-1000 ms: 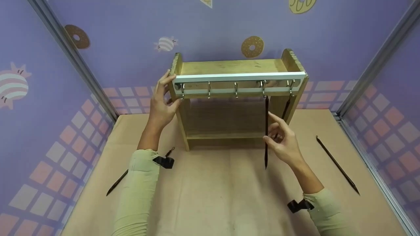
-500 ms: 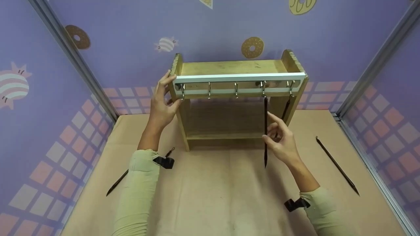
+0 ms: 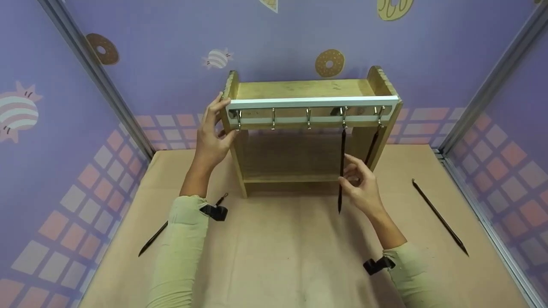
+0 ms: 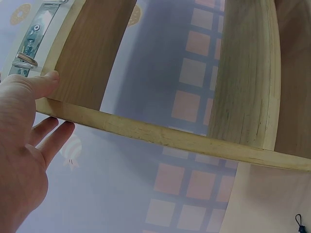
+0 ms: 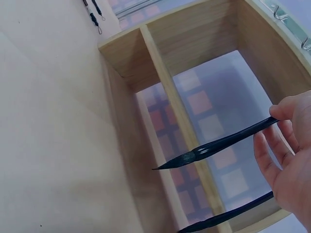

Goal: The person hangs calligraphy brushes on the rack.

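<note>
My left hand (image 3: 212, 137) grips the left side of a small wooden shelf (image 3: 299, 87), thumb in front and fingers behind the side board in the left wrist view. My right hand (image 3: 364, 186) pinches the handle of a dark calligraphy brush (image 3: 342, 149) between thumb and fingers, its pointed hair tip (image 5: 177, 161) downward. The brush's top is right at the lower end of the fourth hook (image 3: 343, 115) from the left on the white hook rail (image 3: 291, 102). A second calligraphy brush (image 3: 373, 143) hangs from the rightmost hook (image 3: 379, 115), partly hidden behind my right hand.
Another brush (image 3: 441, 217) lies on the cloth-covered table (image 3: 274, 256) at the right. At the left, a brush (image 3: 153, 238) lies partly under my left sleeve; the right wrist view shows two looped brush ends (image 5: 93, 17) there. Patterned walls surround the table.
My right hand has shifted slightly left and down with the brush, which now tilts a little, its tip moving left. My left hand stays on the shelf.
</note>
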`<state>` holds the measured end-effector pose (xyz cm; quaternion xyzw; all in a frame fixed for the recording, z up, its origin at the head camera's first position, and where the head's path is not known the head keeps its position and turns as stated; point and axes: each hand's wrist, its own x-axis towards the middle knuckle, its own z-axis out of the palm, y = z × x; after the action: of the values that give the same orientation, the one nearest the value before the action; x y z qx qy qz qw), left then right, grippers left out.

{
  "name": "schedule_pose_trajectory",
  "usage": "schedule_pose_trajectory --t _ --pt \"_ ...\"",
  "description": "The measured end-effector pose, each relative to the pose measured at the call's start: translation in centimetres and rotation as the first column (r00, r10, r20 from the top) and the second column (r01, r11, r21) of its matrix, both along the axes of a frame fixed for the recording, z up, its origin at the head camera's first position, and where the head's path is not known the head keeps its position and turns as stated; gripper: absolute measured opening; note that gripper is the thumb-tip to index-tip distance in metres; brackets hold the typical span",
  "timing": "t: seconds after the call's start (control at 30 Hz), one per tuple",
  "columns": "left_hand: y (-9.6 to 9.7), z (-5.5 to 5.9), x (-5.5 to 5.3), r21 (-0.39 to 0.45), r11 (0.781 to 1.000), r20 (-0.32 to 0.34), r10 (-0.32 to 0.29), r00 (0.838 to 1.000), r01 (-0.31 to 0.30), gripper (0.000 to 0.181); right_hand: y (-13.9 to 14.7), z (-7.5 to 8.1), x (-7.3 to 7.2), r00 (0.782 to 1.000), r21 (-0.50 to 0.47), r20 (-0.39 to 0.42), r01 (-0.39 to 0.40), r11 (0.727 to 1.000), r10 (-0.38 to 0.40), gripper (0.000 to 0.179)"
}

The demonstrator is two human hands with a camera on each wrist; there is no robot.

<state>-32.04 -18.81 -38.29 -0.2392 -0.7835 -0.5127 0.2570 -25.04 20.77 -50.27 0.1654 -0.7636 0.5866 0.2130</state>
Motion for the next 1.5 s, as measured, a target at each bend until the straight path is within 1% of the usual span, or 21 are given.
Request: schedule_pose_trajectory --t 0.17,0.4,0.5,0.63,0.73,0.97,1.07,1.3,1.5 --pt "0.0 0.0 0.1 0.002 1.000 0.008 0.009 1.000 -0.009 0.073 -0.4 -0.5 -0.6 0.999 -0.050 0.045 0.003 0.999 -0.001 0.050" --pt "-0.1 0.0 0.2 0.001 1.000 0.003 0.013 1.000 -0.013 0.072 -1.1 -0.9 -1.2 0.989 -0.092 0.147 -0.010 0.996 0.023 0.042" --pt "0.0 0.0 0.1 0.004 1.000 0.005 0.011 1.000 -0.011 0.073 -1.3 -1.1 -1.3 0.982 -0.106 0.179 -0.039 0.994 0.058 0.040" --pt "-0.1 0.0 0.2 0.001 1.000 0.014 0.014 1.000 -0.014 0.072 -1.4 -1.2 -1.2 0.967 -0.131 0.217 -0.110 0.985 0.137 0.043" --pt "-0.1 -0.1 0.2 -0.005 1.000 0.023 0.017 1.000 -0.016 0.071 -1.4 -1.3 -1.2 0.959 -0.142 0.233 -0.128 0.982 0.159 0.047" --pt "0.0 0.1 0.1 0.004 1.000 0.034 0.013 0.999 -0.013 0.072 -0.9 -1.7 -1.0 0.964 -0.132 0.251 -0.061 0.989 0.093 0.059" --pt "0.1 0.1 0.1 0.006 1.000 0.031 0.012 0.999 -0.012 0.072 -0.7 -1.8 -0.8 0.963 -0.130 0.257 -0.050 0.990 0.083 0.063" --pt "0.0 0.1 -0.1 0.002 1.000 0.007 0.019 1.000 -0.019 0.071 -0.6 -2.0 -0.8 0.971 -0.140 0.218 -0.070 0.988 0.099 0.063" --pt "0.0 0.0 0.0 0.008 1.000 0.025 0.007 1.000 -0.007 0.070 -0.4 -2.2 -0.7 0.971 -0.152 0.207 -0.087 0.985 0.118 0.065"
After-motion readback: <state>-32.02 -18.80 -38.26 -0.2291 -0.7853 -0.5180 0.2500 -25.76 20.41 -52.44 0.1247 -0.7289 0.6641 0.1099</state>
